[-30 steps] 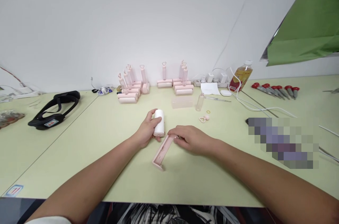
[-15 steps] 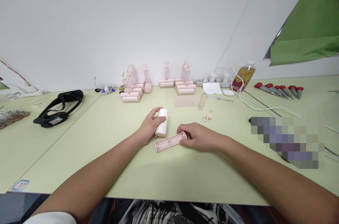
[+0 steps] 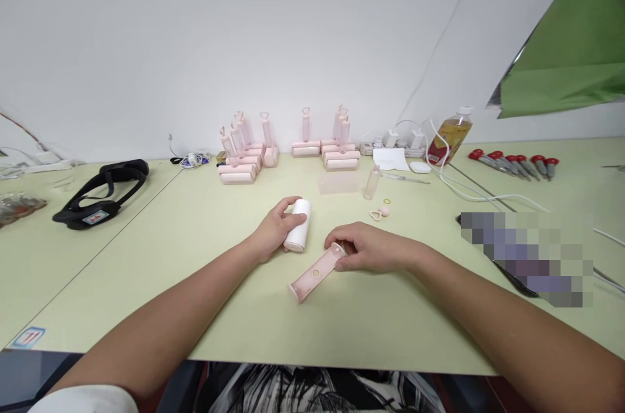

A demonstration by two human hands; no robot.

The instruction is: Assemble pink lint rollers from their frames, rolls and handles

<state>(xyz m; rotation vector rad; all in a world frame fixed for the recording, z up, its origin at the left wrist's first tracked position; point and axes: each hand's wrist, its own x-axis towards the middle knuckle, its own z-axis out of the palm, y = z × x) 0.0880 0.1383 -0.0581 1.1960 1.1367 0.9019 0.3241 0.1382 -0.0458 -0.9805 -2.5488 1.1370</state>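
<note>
Around a white lint roller refill (image 3: 298, 225) my left hand (image 3: 274, 230) is closed, thumb on its near side and fingers behind. The refill tilts slightly, its round end toward me. My right hand (image 3: 364, 249) pinches one end of a pink lint roller holder (image 3: 316, 274), a trough with a round hole in its middle. The holder slants down to the left, its open inside facing me. Beyond my right hand lie a heart-shaped ring piece (image 3: 375, 215), a small pink ball-like part (image 3: 385, 211) and a yellow ring (image 3: 387, 200). A clear pink tube (image 3: 372, 183) stands behind them.
Several pink lint rollers (image 3: 239, 173) stand along the wall, with a clear pink cover (image 3: 338, 183) before them. To the right are tweezers (image 3: 405, 177), white cables (image 3: 469, 190), a drink bottle (image 3: 450, 136) and red-capped markers (image 3: 512, 165). A black headset strap (image 3: 102, 198) lies left.
The holder in my right hand has swung, its free end now lower and nearer me. My left hand keeps hold of the refill, nearly still. The view has shifted slightly.
</note>
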